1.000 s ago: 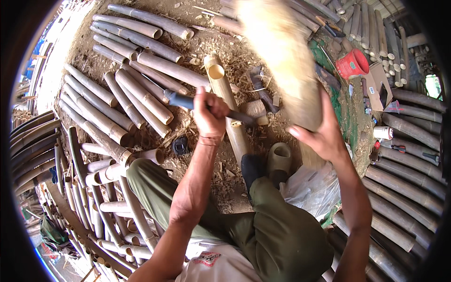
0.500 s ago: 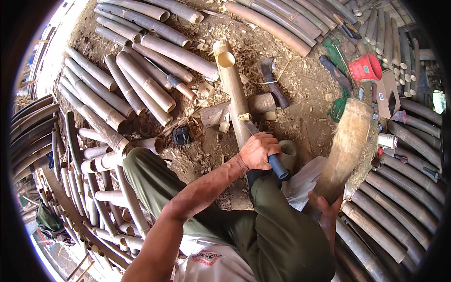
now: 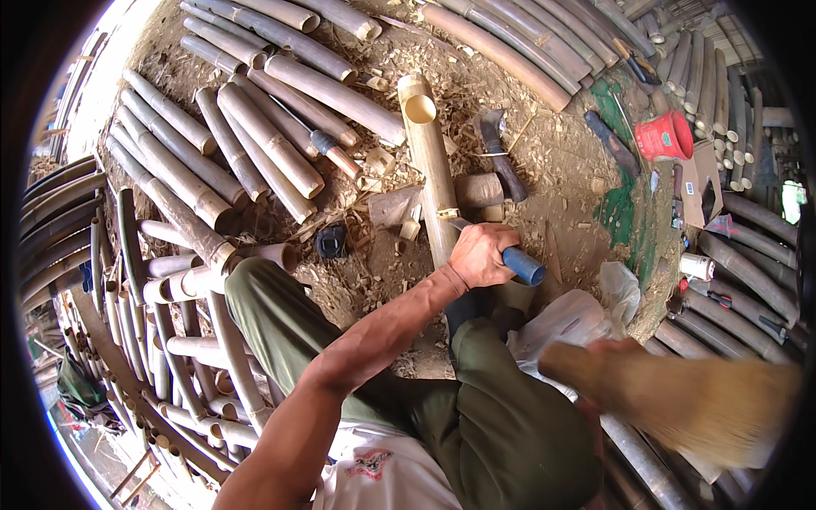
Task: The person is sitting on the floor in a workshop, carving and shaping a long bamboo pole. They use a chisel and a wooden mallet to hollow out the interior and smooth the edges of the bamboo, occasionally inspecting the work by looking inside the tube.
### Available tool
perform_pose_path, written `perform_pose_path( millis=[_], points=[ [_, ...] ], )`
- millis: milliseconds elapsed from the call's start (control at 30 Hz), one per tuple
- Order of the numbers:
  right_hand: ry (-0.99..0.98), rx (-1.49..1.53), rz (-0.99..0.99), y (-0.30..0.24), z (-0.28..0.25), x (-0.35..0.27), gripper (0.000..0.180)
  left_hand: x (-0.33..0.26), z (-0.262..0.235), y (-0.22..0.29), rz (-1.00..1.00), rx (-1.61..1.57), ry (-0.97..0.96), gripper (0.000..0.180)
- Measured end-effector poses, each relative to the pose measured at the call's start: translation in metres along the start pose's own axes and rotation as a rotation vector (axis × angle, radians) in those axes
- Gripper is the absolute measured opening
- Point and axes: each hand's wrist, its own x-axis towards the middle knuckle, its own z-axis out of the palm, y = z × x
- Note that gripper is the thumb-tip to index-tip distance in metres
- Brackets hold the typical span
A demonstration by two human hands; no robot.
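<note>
My left hand (image 3: 480, 255) is closed around the blue handle (image 3: 523, 265) of a knife. Its blade is set against the near end of a long pale bamboo pole (image 3: 425, 144), which lies on the dirt pointing away from me, its hollow far end showing. My right hand (image 3: 599, 350), blurred, grips a thick wooden club (image 3: 688, 399) held low at the right, beside my knee and apart from the knife. My legs in green trousers (image 3: 280, 314) are folded on either side of the pole's near end.
Cut bamboo poles (image 3: 255, 144) lie stacked all around on chip-strewn ground. A dark-handled cleaver (image 3: 500, 153) rests right of the pole, with short bamboo offcuts (image 3: 391, 204) nearby. A white plastic bag (image 3: 578, 310), a red cup (image 3: 663, 136) and a cardboard box (image 3: 701, 174) sit to the right.
The club was raised high over the pole and has swung down to the lower right. My left hand has slid the knife toward me along the pole.
</note>
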Motion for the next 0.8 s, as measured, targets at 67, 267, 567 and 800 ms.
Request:
perform_pose_path(
  millis=[67,267,567,800],
  points=[
    [0.08,-0.323,-0.078,-0.004,0.029,0.016,0.107,-0.009,0.0,-0.012,0.055,0.074,0.082,0.02],
    [0.23,0.31,-0.452,-0.06,-0.002,0.01,0.092,-0.012,0.003,-0.013,0.035,0.081,0.029,0.02],
    [0.205,0.488,-0.069,-0.058,0.034,0.036,0.091,-0.002,-0.008,-0.012,0.01,0.046,0.104,0.021],
    [0.429,0.617,-0.309,-0.079,0.01,0.029,0.083,-0.025,-0.005,0.02,0.269,-0.01,0.142,0.019]
  ],
)
